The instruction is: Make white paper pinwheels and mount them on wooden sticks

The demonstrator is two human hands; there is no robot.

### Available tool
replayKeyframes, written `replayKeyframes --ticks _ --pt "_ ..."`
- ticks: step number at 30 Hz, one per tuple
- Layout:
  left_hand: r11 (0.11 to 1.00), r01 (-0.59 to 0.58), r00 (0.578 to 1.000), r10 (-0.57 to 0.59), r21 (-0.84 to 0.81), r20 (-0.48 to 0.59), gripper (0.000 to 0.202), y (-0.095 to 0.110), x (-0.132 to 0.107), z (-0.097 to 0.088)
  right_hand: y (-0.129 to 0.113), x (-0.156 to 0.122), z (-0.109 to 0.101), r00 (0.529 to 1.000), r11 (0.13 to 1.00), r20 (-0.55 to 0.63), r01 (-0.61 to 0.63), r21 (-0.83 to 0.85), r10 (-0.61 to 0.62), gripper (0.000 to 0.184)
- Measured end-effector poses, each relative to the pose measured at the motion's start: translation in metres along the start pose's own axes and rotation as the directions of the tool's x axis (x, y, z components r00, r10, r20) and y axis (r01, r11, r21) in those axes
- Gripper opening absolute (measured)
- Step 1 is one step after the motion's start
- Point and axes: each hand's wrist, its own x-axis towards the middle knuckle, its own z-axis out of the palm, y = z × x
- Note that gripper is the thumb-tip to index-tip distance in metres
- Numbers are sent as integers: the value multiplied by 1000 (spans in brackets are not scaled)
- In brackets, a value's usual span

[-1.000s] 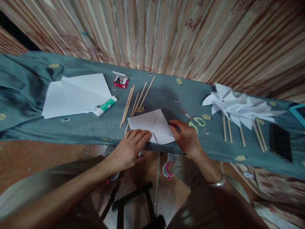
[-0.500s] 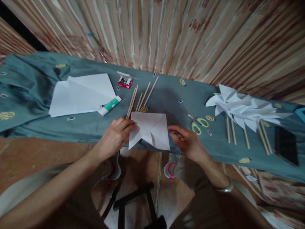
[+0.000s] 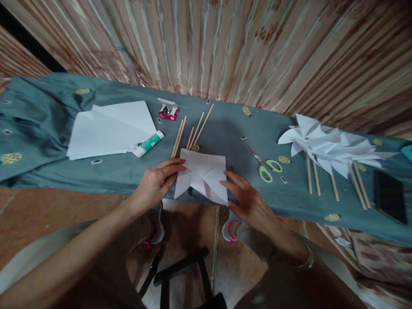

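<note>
A white square of paper (image 3: pixel 201 176) with slits running in from its corners lies at the near edge of the cloth-covered table. Its near side bulges up in a fold. My left hand (image 3: pixel 156 180) grips the paper's left edge between thumb and fingers. At the right edge, my right hand (image 3: pixel 246 197) touches the sheet with its fingers apart. Just beyond the paper lie several thin wooden sticks (image 3: pixel 178 139). Scissors with yellow-green handles (image 3: pixel 265 165) rest to the right of my right hand.
On the left are a stack of white paper (image 3: pixel 109 128) and a green-and-white glue stick (image 3: pixel 149 143). A small red box (image 3: pixel 168 111) stands open at the back. Paper pinwheels (image 3: pixel 331 143) on sticks and a black phone (image 3: pixel 390 197) lie on the right. Behind the table hangs a curtain (image 3: pixel 206 51).
My right hand's fingers have spread and moved onto the paper's right edge. My left fingers have straightened somewhat at the left edge. The sheet has shifted and turned slightly.
</note>
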Motion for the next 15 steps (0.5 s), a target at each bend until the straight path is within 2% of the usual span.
replayKeyframes --ticks 4,7,11,15 --pt "999 0 999 -2 -39 -47 29 -3 8 4 -5 0 -1 999 1000 -47 20 2 -20 29" --pt "998 -12 1000 12 -59 7 30 -3 12 6 -7 1 -1 998 998 -42 52 -32 -53 25" --pt "998 -59 996 57 23 73 39 -8 14 6 -7 4 0 998 995 11 59 -86 -59 31" --pt "982 -112 989 96 155 110 50 -16 11 -1 -8 8 6 996 988 5 85 -133 -85 25"
